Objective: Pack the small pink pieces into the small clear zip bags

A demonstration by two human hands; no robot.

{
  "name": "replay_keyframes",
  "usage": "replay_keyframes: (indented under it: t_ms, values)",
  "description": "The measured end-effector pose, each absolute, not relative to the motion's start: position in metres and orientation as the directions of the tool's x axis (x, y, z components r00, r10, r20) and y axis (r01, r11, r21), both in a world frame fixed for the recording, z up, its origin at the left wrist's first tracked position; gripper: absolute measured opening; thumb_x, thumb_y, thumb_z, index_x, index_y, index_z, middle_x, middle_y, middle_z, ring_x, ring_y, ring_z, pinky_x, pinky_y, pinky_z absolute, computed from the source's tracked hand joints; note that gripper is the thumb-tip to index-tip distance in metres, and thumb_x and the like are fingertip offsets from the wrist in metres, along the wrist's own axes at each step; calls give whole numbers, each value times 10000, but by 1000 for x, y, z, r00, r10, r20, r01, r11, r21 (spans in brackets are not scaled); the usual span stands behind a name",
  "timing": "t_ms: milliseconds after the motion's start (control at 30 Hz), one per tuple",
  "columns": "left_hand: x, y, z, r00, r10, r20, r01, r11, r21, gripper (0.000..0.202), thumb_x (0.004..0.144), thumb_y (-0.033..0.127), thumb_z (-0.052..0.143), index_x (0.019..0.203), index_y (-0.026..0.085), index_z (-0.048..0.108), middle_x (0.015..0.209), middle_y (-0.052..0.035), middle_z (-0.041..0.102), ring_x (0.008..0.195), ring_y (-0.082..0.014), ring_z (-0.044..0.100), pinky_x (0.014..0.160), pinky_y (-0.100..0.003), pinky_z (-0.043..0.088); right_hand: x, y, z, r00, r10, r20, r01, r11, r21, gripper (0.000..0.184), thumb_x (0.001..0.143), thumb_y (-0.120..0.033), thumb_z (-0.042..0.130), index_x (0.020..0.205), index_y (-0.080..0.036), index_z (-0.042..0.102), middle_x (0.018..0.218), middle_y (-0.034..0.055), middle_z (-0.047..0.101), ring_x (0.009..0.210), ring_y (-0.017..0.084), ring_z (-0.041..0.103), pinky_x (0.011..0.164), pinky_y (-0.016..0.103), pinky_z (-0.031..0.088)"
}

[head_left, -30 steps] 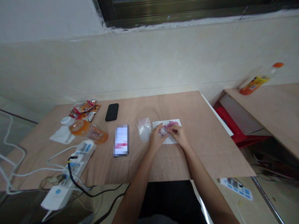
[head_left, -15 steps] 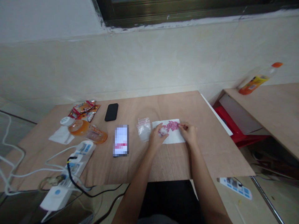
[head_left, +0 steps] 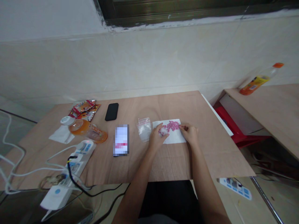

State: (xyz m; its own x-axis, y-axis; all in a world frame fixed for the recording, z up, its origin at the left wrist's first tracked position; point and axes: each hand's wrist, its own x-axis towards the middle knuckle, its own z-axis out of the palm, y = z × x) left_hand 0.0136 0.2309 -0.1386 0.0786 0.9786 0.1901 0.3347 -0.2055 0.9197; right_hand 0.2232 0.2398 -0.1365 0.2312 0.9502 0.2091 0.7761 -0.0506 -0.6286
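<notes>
Pink beads [head_left: 173, 125] lie in a cluster on a white sheet of paper [head_left: 174, 139]. My left hand [head_left: 156, 137] is curled at the paper's left side, its thumb and fingers around a small clear plastic bag [head_left: 163, 130] with pink bits showing in it. At the right edge of the cluster, my right hand [head_left: 190, 134] has its thumb and fingertips pinched together. Whatever lies between those fingertips is too small to make out. Left of my left hand, clear zip bags [head_left: 144, 129] lie flat on the wooden table [head_left: 168, 165].
A lit phone [head_left: 121, 140] and a black phone [head_left: 111, 112] lie to the left. Farther left are an orange drink bottle [head_left: 88, 130] on its side, snack packets [head_left: 85, 109], a tissue [head_left: 61, 135] and a power strip [head_left: 77, 165] with cables. Another bottle [head_left: 255, 83] stands on the right-hand table.
Almost nothing differs. The view has shifted very slightly; both hands keep the same place and grip beside the pink beads.
</notes>
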Motion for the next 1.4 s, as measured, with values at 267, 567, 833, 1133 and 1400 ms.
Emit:
replay_keyframes:
  t_ms: [267,567,833,1133,1400]
  values:
    - [14,230,-136,80,980,184,346,-200,917,680,688,191,779,1307,234,499,1191,-73,666,1067,-220,615,980,-416,462,222,236,-135,201,955,219,799,-31,-601,288,842,-410,526,867,-226,746,852,57,736,798,225,637,814,388,392]
    - [13,230,-136,85,977,198,349,-215,912,674,695,200,778,1308,240,501,1180,-68,672,1062,-214,617,970,-402,468,220,235,-131,209,953,217,822,-51,-567,285,845,-404,524,856,-229,749,843,67,731,792,231,623,830,405,368]
    - [14,230,-134,81,977,195,352,-211,912,666,696,199,776,1303,233,505,1183,-71,670,1065,-217,614,972,-404,465,218,235,-131,209,950,233,835,-49,-548,310,856,-411,503,844,-216,744,801,69,718,785,228,618,820,397,367]
    - [14,230,-136,66,981,182,335,-194,922,674,688,205,783,1303,245,510,1171,-72,673,1058,-218,621,977,-411,465,219,237,-132,217,950,225,742,-11,-670,361,823,-497,546,847,-202,753,755,58,717,683,199,610,716,338,415]
    - [15,231,-140,57,982,177,335,-186,924,676,688,215,780,1307,246,510,1179,-78,667,1051,-214,620,958,-404,481,185,238,-127,69,956,286,512,213,-832,255,816,-425,611,790,-209,746,812,63,729,667,188,607,657,316,457]
